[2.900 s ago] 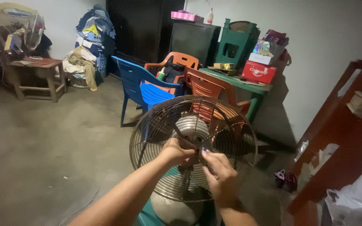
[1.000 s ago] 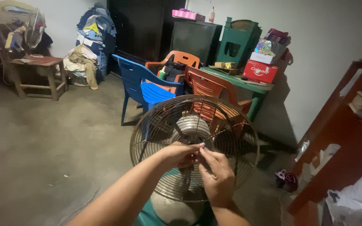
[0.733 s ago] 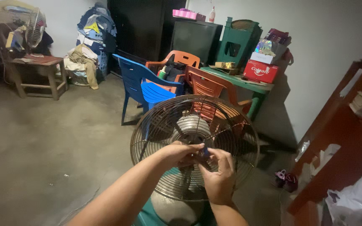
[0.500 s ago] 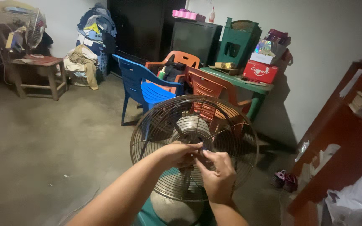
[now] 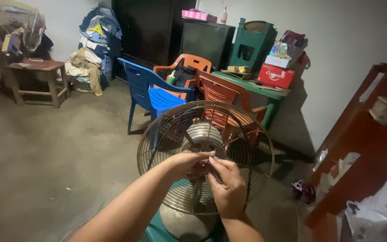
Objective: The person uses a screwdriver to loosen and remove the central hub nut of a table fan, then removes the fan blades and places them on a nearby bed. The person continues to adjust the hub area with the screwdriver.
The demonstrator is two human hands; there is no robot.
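Concrete floor [image 5: 45,157] and plastic chairs [image 5: 157,92] lie beyond your hands. Your left hand [image 5: 189,163] and right hand [image 5: 227,186] meet fingertip to fingertip, pinched on something small and bluish, too small to identify, right against the fan grille [image 5: 166,130].

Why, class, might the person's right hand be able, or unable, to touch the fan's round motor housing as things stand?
Probably unable: the right hand is at the wire guard, and the motor housing sits behind its closely spaced wires.

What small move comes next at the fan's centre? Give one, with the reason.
Probably keep turning the small piece at the hub: both hands, left hand and right hand, pinch together at the middle of the wire fan guard, and the piece itself is too hidden to judge.
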